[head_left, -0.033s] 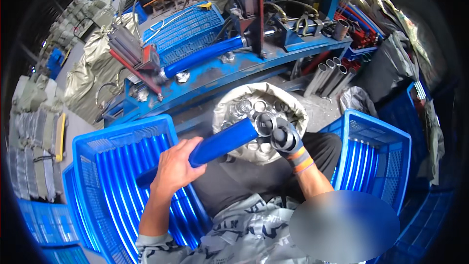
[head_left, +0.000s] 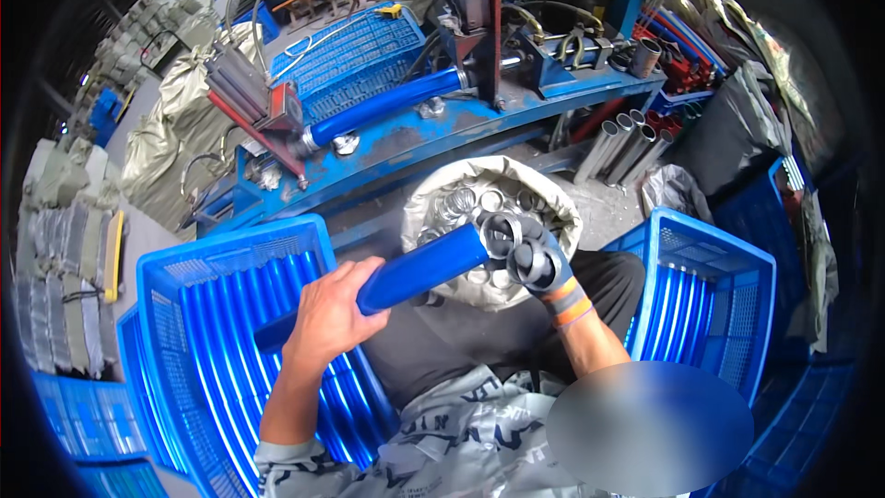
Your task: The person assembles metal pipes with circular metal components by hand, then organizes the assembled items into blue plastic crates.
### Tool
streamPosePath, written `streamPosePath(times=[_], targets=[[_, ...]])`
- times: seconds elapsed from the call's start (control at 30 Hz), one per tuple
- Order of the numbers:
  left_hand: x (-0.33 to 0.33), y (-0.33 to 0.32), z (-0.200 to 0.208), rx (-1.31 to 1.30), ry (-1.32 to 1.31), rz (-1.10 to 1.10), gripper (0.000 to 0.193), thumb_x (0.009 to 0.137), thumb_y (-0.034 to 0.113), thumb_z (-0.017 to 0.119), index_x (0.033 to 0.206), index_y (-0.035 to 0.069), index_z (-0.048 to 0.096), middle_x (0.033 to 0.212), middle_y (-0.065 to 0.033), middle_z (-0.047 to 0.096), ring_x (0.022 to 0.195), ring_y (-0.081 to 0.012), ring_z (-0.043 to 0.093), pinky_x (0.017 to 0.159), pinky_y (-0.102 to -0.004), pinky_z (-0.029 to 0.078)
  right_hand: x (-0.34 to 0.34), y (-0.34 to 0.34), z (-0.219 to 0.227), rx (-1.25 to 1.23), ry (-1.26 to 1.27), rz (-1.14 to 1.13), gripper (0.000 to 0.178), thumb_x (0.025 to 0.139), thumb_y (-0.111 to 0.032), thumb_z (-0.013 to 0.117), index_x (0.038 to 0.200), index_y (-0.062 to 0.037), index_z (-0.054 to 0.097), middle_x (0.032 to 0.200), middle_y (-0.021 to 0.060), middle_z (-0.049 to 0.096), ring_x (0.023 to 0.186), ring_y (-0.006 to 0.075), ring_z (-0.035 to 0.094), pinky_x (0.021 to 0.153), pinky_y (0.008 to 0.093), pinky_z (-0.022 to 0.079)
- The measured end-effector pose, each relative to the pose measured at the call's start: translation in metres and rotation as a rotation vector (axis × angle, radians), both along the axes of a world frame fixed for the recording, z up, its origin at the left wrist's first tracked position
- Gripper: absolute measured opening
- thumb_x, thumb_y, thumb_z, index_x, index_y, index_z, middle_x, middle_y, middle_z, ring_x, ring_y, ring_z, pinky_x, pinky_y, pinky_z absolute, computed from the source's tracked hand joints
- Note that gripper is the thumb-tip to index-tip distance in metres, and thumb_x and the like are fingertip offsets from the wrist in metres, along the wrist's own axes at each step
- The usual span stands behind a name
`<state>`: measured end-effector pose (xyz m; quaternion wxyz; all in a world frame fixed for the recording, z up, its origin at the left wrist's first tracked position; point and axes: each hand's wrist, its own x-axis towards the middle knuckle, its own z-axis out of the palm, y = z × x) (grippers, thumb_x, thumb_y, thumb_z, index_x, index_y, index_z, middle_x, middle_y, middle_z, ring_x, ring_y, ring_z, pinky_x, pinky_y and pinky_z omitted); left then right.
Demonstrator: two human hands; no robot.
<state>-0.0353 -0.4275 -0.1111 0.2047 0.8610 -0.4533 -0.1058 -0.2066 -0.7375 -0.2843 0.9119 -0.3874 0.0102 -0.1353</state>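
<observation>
Blue tube (head_left: 424,269) is held in front of the person's body, above the lap, lying aslant with its far end up and to the right and its near end over a blue crate (head_left: 230,238) on the left. The left hand (head_left: 334,314), bare, is closed around the tube's lower half, thumb on the near side. The right hand (head_left: 542,263), in a dark glove with an orange cuff, is curled about metal rings, at least two in number: a front ring (head_left: 513,238) just beside the tube's far end, and a rear ring (head_left: 531,282) nearer the palm. Contact between front ring and tube cannot be confirmed.

Beneath the right hand stands an open pale sack (head_left: 429,186) containing loose rings (head_left: 458,203). Blue tubes (head_left: 221,360) lie side by side in the left crate; a right crate (head_left: 769,300) holds similar stock (head_left: 678,314). Beyond the sack, a blue surface (head_left: 396,145) carries a clamping machine (head_left: 475,18) and a horizontal tube (head_left: 387,108). Grey pipes (head_left: 627,149) stand leaning near its right end.
</observation>
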Motion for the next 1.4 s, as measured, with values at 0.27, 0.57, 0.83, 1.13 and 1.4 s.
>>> streamPosePath(times=[0.27, 0.57, 0.83, 1.13, 1.4], targets=[[-0.002, 0.007, 0.020, -0.110, -0.094, -0.007, 0.063, 0.079, 0.021, 0.089, 0.140, 0.010, 0.073, 0.111, -0.0135, 0.077, 0.101, -0.0400, 0.077, 0.088, -0.0496, 0.063, 0.005, 0.007, 0.044, -0.494, -0.041, -0.051, 0.077, 0.096, -0.002, 0.089, 0.163, 0.0057, 0.051, 0.151, 0.0165, 0.068, 0.136, 0.0240, 0.069, 0.111, 0.0400, 0.063], [-0.001, 0.011, 0.024, -0.044, -0.169, -0.035, 0.066, 0.073, 0.019, 0.088, 0.138, 0.013, 0.075, 0.103, -0.0123, 0.075, 0.095, -0.0388, 0.077, 0.084, -0.0475, 0.063, 0.008, 0.024, 0.062, -0.280, -0.066, -0.030, 0.086, 0.101, -0.010, 0.088, 0.173, 0.0046, 0.043, 0.160, 0.0154, 0.064, 0.145, 0.0230, 0.063, 0.121, 0.0358, 0.052], [0.007, 0.017, 0.018, -0.044, -0.178, -0.040, 0.068, 0.075, 0.020, 0.089, 0.140, 0.012, 0.074, 0.108, -0.0123, 0.075, 0.101, -0.0380, 0.076, 0.087, -0.0488, 0.062, 0.010, 0.022, 0.085, -0.540, -0.021, -0.040, 0.083, 0.102, -0.009, 0.088, 0.172, 0.0054, 0.047, 0.154, 0.0122, 0.068, 0.137, 0.0168, 0.066, 0.114, 0.0311, 0.054], [-0.016, 0.031, 0.002, -0.140, -0.128, 0.062, 0.064, 0.079, 0.029, 0.090, 0.140, 0.017, 0.075, 0.116, -0.0119, 0.079, 0.106, -0.0401, 0.078, 0.093, -0.0488, 0.064, -0.002, 0.010, 0.054, -0.396, 0.137, -0.006, 0.044, 0.114, -0.010, 0.070, 0.154, 0.0060, 0.066, 0.129, 0.0078, 0.078, 0.110, 0.0123, 0.073, 0.092, 0.0299, 0.061], [-0.017, 0.044, -0.032, -1.290, 0.619, 0.438, 0.043, 0.097, 0.017, 0.089, 0.131, 0.003, 0.067, 0.111, -0.0081, 0.076, 0.102, -0.0181, 0.074, 0.091, -0.0351, 0.060, -0.009, 0.022, -0.038, -0.312, 0.522, -0.117, 0.023, 0.104, -0.008, 0.075, 0.123, 0.0041, 0.080, 0.106, 0.0113, 0.084, 0.082, 0.0209, 0.079, 0.072, 0.0344, 0.065]])
